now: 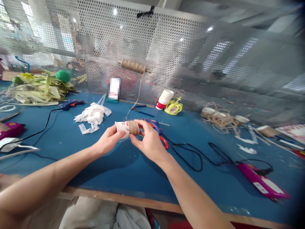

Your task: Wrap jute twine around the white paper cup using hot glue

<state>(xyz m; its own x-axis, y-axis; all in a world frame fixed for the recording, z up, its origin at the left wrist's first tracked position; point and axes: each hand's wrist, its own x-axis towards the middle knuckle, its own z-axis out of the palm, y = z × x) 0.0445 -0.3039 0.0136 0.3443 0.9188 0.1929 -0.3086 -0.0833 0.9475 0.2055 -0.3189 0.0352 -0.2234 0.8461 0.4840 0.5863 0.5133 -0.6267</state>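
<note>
A white paper cup (122, 127) with red print lies sideways between my hands above the blue table. Brown twine (133, 128) is wound round its right part. My left hand (110, 139) grips the cup's left end, thumb along the near side. At the wrapped end, the fingers and thumb of my right hand (148, 140) close round the cup. One strand of twine runs up from the cup to a twine spool (133, 66) on a rod at the perforated screen. Behind my right hand lie a blue glue gun (153, 124) and red-handled scissors (164, 142), both partly hidden.
Crumpled white plastic (92, 115) lies left of my hands, near another glue gun (71, 104) and a heap of husks (40, 90). Stacked paper cups (165, 99) lean beside a yellow crown-shaped piece (173, 107). A black cord (190, 152) leads right to a magenta power strip (262, 181).
</note>
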